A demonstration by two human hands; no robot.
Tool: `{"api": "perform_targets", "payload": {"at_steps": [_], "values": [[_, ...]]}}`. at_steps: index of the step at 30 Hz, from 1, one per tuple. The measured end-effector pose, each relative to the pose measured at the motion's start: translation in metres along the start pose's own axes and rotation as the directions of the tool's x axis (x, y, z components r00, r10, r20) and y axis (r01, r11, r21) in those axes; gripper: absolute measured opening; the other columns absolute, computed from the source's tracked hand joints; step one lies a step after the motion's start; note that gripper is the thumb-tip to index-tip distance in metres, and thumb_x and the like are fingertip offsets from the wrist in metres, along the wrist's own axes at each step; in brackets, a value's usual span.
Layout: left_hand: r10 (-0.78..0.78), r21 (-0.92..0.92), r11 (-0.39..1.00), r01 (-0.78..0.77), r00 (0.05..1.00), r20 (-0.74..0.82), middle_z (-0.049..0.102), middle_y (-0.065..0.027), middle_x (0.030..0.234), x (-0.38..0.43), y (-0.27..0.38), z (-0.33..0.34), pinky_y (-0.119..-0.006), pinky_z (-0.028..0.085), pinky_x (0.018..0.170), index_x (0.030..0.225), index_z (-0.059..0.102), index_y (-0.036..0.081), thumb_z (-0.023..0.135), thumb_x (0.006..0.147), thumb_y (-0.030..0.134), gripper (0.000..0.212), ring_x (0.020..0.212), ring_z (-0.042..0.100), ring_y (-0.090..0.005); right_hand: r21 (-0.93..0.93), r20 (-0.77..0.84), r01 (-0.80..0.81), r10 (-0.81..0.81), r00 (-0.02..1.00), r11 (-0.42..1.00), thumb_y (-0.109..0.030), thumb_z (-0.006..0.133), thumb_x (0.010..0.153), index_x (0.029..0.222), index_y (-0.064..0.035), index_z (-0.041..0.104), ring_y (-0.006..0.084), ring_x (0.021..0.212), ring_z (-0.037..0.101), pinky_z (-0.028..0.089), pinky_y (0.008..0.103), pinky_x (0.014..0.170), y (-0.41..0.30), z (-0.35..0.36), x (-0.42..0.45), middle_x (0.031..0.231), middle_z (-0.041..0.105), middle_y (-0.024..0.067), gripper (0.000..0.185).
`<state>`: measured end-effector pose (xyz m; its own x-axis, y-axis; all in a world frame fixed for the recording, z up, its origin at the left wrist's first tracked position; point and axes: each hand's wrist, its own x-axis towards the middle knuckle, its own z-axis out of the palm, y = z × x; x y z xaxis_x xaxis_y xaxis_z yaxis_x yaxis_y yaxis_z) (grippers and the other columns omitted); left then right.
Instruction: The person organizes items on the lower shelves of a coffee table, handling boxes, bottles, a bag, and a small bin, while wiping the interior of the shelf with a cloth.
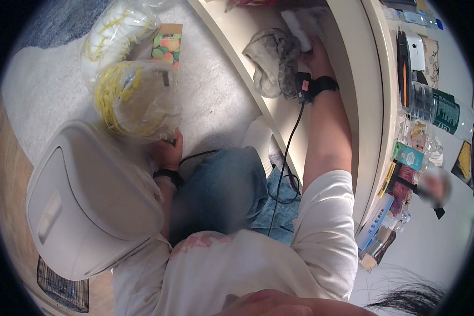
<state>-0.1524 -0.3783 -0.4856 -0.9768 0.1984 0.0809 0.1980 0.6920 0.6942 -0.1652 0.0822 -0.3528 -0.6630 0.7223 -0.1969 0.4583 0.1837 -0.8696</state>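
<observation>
My right hand point(315, 58) reaches into an open drawer point(276, 114) and touches a white fluffy item point(298, 29); whether its fingers grip it is not clear. Crumpled grey patterned cloth point(274, 61) lies beside that hand in the drawer. My left hand point(168, 150) is at the lower edge of a clear plastic bag point(140, 102) with yellow ties, its thumb raised and its other fingers partly hidden. Another clear bag point(112, 35) holds white items with yellow ties. A carton with fruit pictures point(166, 45) lies next to the bags on the white rug point(209, 71).
A pale swing-lid bin point(91, 197) stands close by my left arm. Plastic bottles point(444, 108), boxes and packets crowd the furniture top at the right. A black cable point(283, 158) runs from my right wrist. A black wire object point(63, 286) is at the lower left.
</observation>
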Motion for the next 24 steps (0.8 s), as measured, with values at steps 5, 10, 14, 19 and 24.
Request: {"api": "perform_targets", "payload": {"at_steps": [5, 10, 14, 19, 24], "values": [[0.052, 0.103, 0.994, -0.044, 0.996, -0.07, 0.06, -0.0263, 0.107, 0.001, 0.006, -0.001, -0.048, 0.046, 0.089, 0.111, 0.057, -0.005, 0.069, 0.077, 0.041, 0.058, 0.102, 0.056, -0.0433, -0.637, 0.031, 0.339, -0.416, 0.909, 0.693, -0.002, 0.064, 0.075, 0.116, 0.0008, 0.047, 0.0174, 0.084, 0.058, 0.05, 0.0317, 0.072, 0.013, -0.027, -0.023, 0.101, 0.056, 0.0121, 0.045], [0.143, 0.214, 0.971, -0.109, 0.978, -0.15, 0.062, -0.0241, 0.099, -0.01, -0.004, 0.007, -0.046, 0.05, 0.077, 0.101, 0.058, -0.003, 0.068, 0.078, 0.044, 0.054, 0.09, 0.061, -0.0414, -0.595, -0.023, 0.338, -0.436, 0.899, 0.729, 0.003, 0.059, 0.077, 0.113, 0.0, 0.045, 0.0136, 0.08, 0.055, 0.048, 0.0271, 0.063, 0.026, -0.03, -0.104, 0.092, 0.055, 0.0097, 0.04], [-0.212, -0.044, 0.974, 0.222, 0.963, 0.167, 0.051, -0.029, 0.112, -0.012, 0.001, 0.005, -0.052, 0.039, 0.092, 0.118, 0.043, -0.008, 0.073, 0.074, 0.041, 0.073, 0.104, 0.049, -0.047, 0.043, -0.225, -0.007, 0.017, 0.974, 0.999, -0.014, 0.057, 0.083, 0.107, -0.0035, 0.047, 0.0151, 0.065, 0.052, 0.04, 0.027, 0.048, 0.017, -0.031, -0.19, 0.084, 0.054, 0.0071, 0.028], [0.097, 0.139, 0.986, -0.088, 0.994, -0.055, 0.05, -0.0283, 0.116, -0.019, -0.021, 0.02, -0.051, 0.04, 0.091, 0.123, 0.039, -0.008, 0.073, 0.075, 0.042, 0.077, 0.105, 0.05, -0.0458, 0.384, -0.19, -0.355, 0.449, 0.873, 0.852, -0.028, 0.053, 0.086, 0.101, -0.0061, 0.054, 0.0133, 0.053, 0.047, 0.029, 0.0242, 0.037, 0.003, -0.027, -0.303, 0.077, 0.055, 0.0054, 0.027], [0.187, 0.129, 0.976, -0.178, 0.98, -0.066, 0.052, -0.0271, 0.118, -0.015, -0.007, 0.002, -0.05, 0.041, 0.092, 0.126, 0.04, -0.008, 0.073, 0.074, 0.039, 0.078, 0.107, 0.051, -0.0433, 0.282, -0.116, -0.24, 0.281, 0.953, 0.929, -0.028, 0.055, 0.084, 0.106, -0.0027, 0.053, 0.0105, 0.051, 0.048, 0.03, 0.0214, 0.036, 0.024, -0.044, -0.402, 0.078, 0.057, 0.005, 0.033]]}}
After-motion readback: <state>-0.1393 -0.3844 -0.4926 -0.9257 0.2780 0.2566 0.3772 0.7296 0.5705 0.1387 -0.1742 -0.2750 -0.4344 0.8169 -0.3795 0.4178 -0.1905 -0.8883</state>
